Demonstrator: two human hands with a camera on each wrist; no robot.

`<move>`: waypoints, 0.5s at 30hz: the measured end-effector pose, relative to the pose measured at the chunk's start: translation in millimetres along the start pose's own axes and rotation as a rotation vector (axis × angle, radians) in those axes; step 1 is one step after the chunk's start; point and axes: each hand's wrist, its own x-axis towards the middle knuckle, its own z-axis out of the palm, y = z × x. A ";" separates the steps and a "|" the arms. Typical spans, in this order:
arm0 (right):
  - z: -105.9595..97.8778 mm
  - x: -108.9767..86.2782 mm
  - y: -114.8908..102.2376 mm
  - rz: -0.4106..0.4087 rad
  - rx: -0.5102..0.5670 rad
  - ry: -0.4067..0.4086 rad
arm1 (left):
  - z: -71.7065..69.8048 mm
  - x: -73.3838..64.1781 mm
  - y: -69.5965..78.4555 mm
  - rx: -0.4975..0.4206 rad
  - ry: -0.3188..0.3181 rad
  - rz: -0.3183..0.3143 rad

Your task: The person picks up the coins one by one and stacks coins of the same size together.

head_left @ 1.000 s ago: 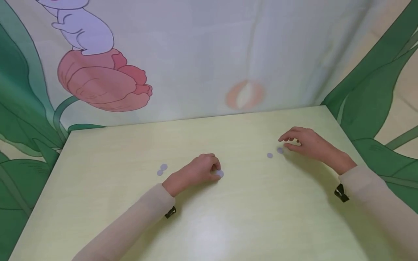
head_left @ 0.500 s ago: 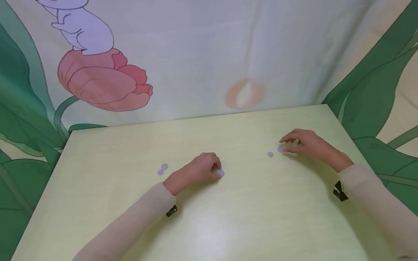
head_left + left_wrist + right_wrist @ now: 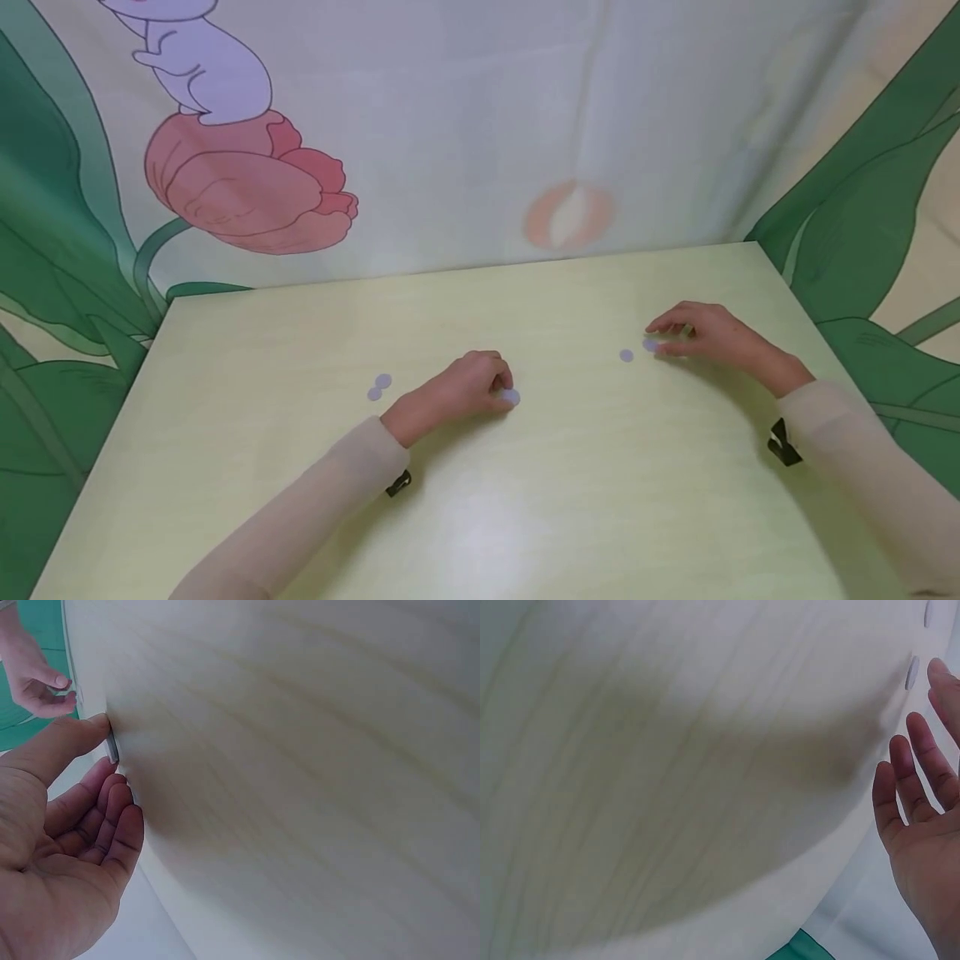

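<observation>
My left hand point(image 3: 461, 387) is low over the middle of the table, its thumb and index finger pinching a pale grey coin point(image 3: 513, 397) by its edges. In the left wrist view that coin point(image 3: 113, 747) shows as a thin rim between thumb and fingertip. Over to the right, my right hand point(image 3: 708, 331) hovers with fingers loosely bent, its thumb tip right at the edge of a second coin point(image 3: 649, 344). One more coin point(image 3: 626, 356) lies just left of it. Seen from the right wrist, the fingers point(image 3: 902, 761) are spread and apart, beside the nearer coin point(image 3: 912, 673).
Two touching coins point(image 3: 379, 387) lie left of my left hand. The pale wooden table point(image 3: 562, 517) ends at a printed cloth point(image 3: 450, 167) hanging along its back edge, with green leaf patterns point(image 3: 847, 242) at the sides.
My right hand has come down slightly and nearer, so its thumb now meets the coin's edge in the head view. The left hand stays on its coin. The whole head view shifts a little.
</observation>
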 end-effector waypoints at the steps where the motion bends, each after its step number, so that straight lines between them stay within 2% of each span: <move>1: 2.1 0.0 0.8 -0.001 0.004 -0.006 | 0.6 -0.7 -0.3 -0.001 -0.003 -0.004; 10: 14.9 -2.2 1.0 -0.036 -0.034 0.007 | 6.1 -6.3 -3.5 -0.002 -0.011 -0.008; 15: 11.3 0.4 3.3 -0.054 -0.071 0.020 | 2.1 -3.1 -1.9 0.011 -0.006 0.000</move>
